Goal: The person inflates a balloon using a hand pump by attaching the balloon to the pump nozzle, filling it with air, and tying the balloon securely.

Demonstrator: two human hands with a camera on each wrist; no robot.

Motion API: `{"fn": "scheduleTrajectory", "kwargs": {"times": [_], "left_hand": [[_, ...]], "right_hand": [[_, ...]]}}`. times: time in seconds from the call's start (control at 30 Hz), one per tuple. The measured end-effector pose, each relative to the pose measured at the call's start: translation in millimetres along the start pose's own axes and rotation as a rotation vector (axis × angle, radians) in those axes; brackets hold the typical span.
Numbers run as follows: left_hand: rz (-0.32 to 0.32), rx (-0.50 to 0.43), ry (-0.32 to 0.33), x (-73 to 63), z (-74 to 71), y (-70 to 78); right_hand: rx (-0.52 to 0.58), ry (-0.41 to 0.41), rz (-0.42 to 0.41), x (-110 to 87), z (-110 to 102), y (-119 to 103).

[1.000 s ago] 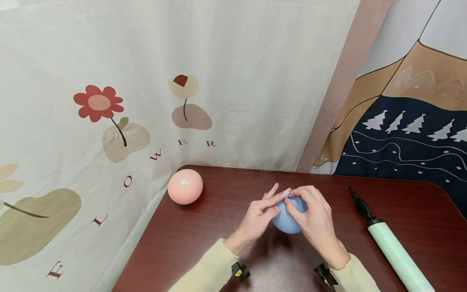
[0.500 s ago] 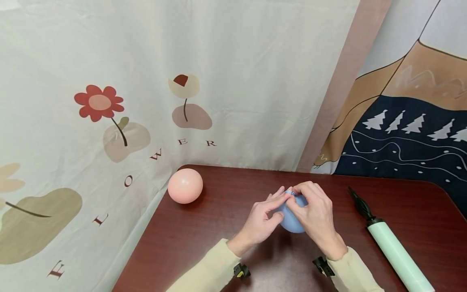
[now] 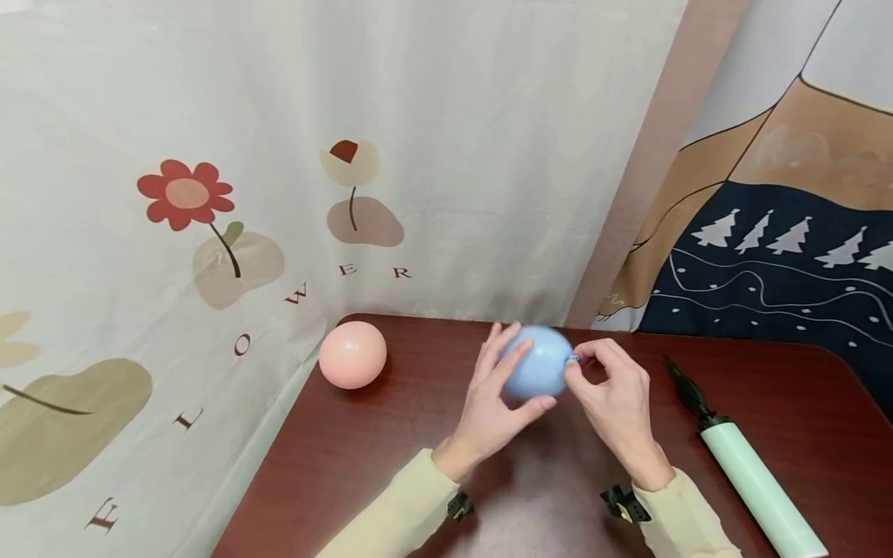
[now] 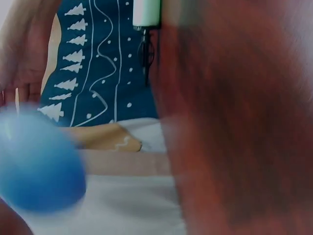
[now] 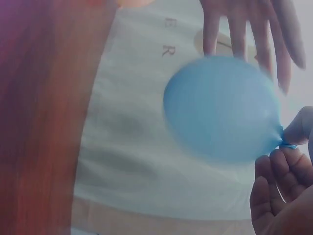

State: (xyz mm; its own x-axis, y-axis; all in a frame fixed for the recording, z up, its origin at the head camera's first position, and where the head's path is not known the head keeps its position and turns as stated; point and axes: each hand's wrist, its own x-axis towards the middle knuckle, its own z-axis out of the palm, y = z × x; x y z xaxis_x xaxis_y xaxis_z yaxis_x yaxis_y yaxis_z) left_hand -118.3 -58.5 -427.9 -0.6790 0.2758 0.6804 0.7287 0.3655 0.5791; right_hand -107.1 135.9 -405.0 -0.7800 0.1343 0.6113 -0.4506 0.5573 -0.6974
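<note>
A small blue balloon (image 3: 539,363) is held up over the table, its knotted neck (image 5: 285,143) turned to the right. Thumb and fingertips of my right hand (image 3: 617,399) pinch that neck. My left hand (image 3: 488,407) is spread along the balloon's left side, its fingers nearly straight and the thumb below. In the right wrist view the left hand's fingers (image 5: 237,36) reach down to the balloon's surface. The left wrist view shows the balloon blurred at the left edge.
A pink balloon (image 3: 353,355) sits at the table's far left corner. On the right lies a mint-green hand pump (image 3: 763,488) with a black nozzle, pointing away. Printed curtains (image 3: 474,155) hang behind the dark red wooden table (image 3: 412,434).
The blue balloon has turned, its neck swinging from the top to the right side. My left hand has left the neck and spread along the balloon; my right hand keeps its pinch.
</note>
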Motion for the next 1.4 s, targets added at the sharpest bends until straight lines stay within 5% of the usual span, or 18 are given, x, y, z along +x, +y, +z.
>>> {"fn": "scheduleTrajectory", "kwargs": {"times": [0.13, 0.27, 0.57, 0.97, 1.23, 1.4], "left_hand": [[-0.114, 0.143, -0.191, 8.9, -4.1, 4.1], [-0.205, 0.096, -0.258, 10.6, -7.1, 5.7], [-0.281, -0.102, -0.253, 8.1, -12.6, 2.0], [-0.326, -0.084, -0.244, -0.7, -26.7, -9.6], [-0.333, -0.099, -0.244, -2.0, -17.1, -6.9], [-0.423, -0.040, -0.200, -6.7, -17.6, -15.9]], "right_hand": [[0.044, -0.044, 0.052, -1.5, -2.2, -5.9], [0.086, -0.120, 0.048, -0.6, -5.5, -7.6], [0.136, -0.217, 0.046, 3.1, -16.8, -2.4], [0.125, -0.057, 0.100, 7.3, -25.3, -2.0], [0.137, -0.167, 0.097, -6.8, 3.2, -1.8], [0.107, -0.232, 0.133, -11.4, 7.9, 1.3]]}}
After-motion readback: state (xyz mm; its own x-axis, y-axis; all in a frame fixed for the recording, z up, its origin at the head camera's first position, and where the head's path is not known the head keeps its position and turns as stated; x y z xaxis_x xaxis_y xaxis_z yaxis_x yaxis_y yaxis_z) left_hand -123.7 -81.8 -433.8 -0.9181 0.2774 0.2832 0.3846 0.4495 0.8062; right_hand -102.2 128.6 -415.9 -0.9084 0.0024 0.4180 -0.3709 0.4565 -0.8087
